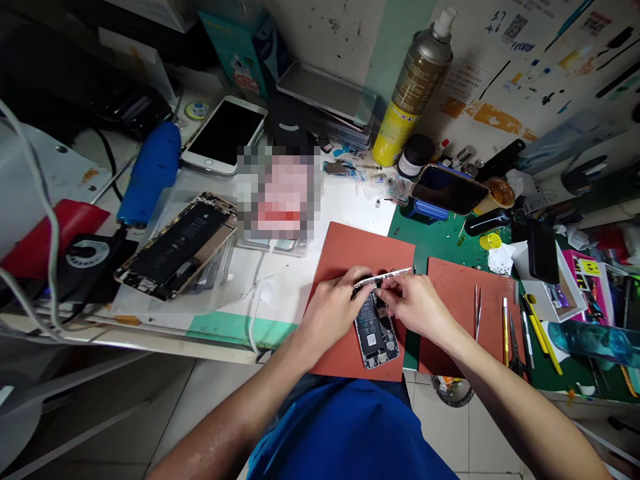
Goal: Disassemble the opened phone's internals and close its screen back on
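Observation:
An opened phone [373, 330] lies on a brown-red mat [333, 350], its black battery and inner parts facing up. Its screen panel [385, 277] stands raised at the far end, seen nearly edge-on. My left hand [337, 303] is closed on the panel's left part, thumb pointing in toward the phone. The fingers of my right hand [413, 300] are pinched together at the gap between panel and phone body, near the top. Whatever sits between those fingertips is too small and too hidden to make out.
Tweezers [478, 313] lie on a second mat [445, 333] at right, with scissors [517, 357] and several pens or tools beyond. Another opened phone [180, 245] and a white phone [225, 135] lie at left. A spray can [413, 90] stands behind. A white cable [260, 293] crosses the table edge.

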`<state>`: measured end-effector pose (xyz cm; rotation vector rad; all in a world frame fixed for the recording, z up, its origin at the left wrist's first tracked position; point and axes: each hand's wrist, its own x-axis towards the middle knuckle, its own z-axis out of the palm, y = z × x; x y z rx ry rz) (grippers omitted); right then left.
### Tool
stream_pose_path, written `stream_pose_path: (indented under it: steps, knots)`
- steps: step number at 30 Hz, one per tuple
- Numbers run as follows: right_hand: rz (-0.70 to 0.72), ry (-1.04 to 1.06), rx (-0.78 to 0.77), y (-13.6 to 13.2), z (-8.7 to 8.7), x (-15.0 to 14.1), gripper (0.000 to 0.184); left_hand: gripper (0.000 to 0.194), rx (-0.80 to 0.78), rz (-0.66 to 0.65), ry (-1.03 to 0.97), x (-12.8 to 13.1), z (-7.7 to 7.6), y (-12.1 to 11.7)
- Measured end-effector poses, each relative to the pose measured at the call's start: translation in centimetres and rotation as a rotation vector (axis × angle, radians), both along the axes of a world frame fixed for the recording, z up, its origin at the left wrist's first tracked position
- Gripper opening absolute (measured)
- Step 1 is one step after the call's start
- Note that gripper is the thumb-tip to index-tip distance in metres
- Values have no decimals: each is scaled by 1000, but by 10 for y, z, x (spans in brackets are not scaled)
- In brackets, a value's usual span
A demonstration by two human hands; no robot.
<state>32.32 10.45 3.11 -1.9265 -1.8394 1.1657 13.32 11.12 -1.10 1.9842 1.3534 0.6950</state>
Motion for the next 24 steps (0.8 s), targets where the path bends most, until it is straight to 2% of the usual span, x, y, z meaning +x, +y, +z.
stream_pose_path:
  steps: [24]
  knots:
    - [-38,85,28,-1,-5,2,18,14,-43,11,28,-1,-3,0]
